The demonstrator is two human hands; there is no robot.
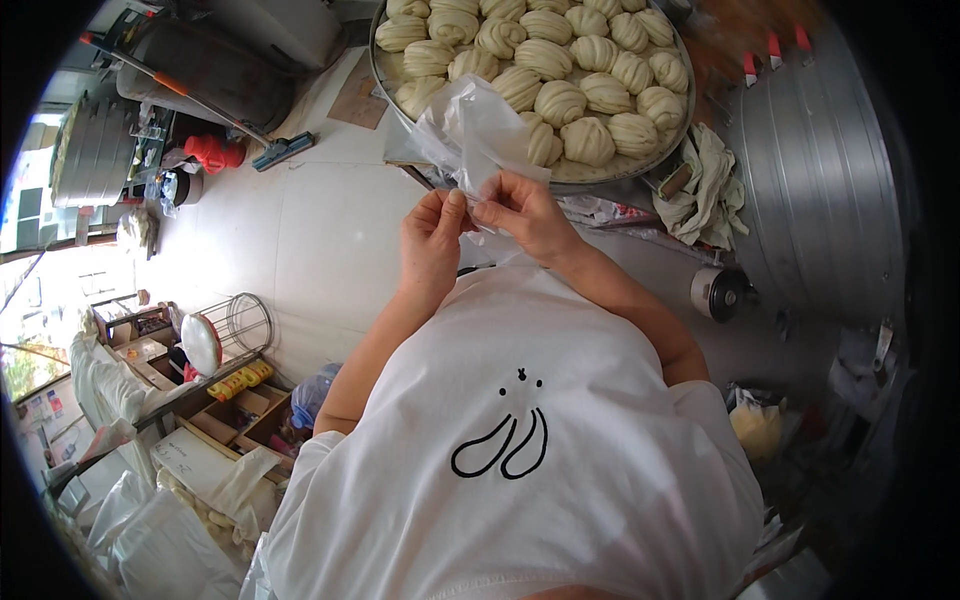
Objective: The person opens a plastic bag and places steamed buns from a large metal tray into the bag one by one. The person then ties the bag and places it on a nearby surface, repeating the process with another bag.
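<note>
I see one wide, round metal tray (600, 179), filled with twisted dough rolls (558, 103). Before its near left part is a translucent plastic bag (468, 125). Close together, the left hand (432, 228) and the right hand (530, 212) pinch this bag's near edge between thumb and fingers.

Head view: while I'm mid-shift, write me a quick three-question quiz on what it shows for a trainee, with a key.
1. True or false: the left hand and the right hand both have their fingers on the clear plastic bag.

2. What fills the round tray?
A. flat pancakes
B. ridged dough rolls
C. whole eggs

3. Fill in: in the picture, the long-handled floor tool lies to the ____ of the tray.

Key: 1. True. 2. B. 3. left.
</note>
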